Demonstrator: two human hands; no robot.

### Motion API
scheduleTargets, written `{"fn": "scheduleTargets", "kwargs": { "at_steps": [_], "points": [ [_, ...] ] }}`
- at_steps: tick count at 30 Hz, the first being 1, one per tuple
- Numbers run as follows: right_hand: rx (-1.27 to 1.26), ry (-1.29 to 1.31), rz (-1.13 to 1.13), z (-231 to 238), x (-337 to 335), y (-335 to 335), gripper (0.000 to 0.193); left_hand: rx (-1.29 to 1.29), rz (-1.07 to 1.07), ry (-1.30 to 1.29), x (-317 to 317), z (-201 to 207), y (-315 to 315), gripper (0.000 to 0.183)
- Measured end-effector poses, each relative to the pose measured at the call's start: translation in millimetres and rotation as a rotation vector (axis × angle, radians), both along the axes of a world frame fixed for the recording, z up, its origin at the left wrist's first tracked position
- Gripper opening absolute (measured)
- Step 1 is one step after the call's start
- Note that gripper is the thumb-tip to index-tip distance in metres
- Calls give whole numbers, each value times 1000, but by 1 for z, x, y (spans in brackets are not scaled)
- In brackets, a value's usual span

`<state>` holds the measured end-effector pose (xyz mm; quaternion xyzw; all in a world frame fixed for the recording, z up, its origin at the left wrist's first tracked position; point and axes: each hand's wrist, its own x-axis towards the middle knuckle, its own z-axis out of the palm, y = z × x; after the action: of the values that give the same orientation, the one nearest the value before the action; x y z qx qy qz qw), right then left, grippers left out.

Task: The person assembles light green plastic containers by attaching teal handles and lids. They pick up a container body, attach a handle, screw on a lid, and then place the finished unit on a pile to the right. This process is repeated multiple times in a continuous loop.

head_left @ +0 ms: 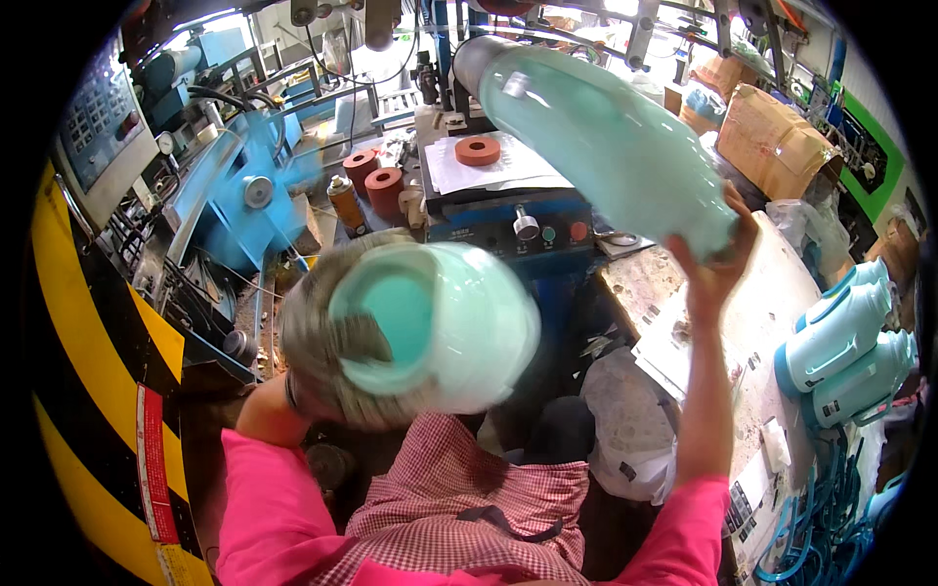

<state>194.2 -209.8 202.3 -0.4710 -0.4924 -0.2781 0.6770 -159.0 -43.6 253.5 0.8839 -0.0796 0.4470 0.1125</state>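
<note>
My left hand (327,327), in a grey knit glove smeared by motion, grips the rim of a mint-green hollow plastic jug body (484,322). Its fingers hook into the wide opening, which faces left, in front of my checked apron. Up at the right, my bare right hand (718,244) closes around the narrow end of a second, longer mint-green jug body (601,137). That one slants down to the right, its far end against a grey cylindrical holder (476,63) on the machine. The two bodies are apart.
Beyond the left body stand red-brown rollers (384,190) and a spray can (345,203). A control box (508,234) with a knob and buttons sits mid-view. At right, a worktable (772,264) bears finished jugs (840,332) and blue straps (831,508). A striped panel (88,361) borders the left.
</note>
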Motion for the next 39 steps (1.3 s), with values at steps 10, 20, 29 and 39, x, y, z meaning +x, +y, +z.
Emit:
{"fn": "scheduleTargets", "kwargs": {
  "at_steps": [10, 20, 29, 39],
  "points": [
    [-178, -258, -220, 22, 32, 201, 95, -440, 28, 390, -40, -29, 38, 32],
    [-1121, 41, -439, -205, 60, 132, 62, -977, 226, 192, -85, -61, 52, 70],
    [-1211, -116, -347, -178, 26, 128, 61, -1139, 327, 54, -67, -81, 33, 54],
    [-1300, 47, -325, -194, 24, 166, 62, -928, 285, 255, -63, -76, 41, 61]
  ]
}}
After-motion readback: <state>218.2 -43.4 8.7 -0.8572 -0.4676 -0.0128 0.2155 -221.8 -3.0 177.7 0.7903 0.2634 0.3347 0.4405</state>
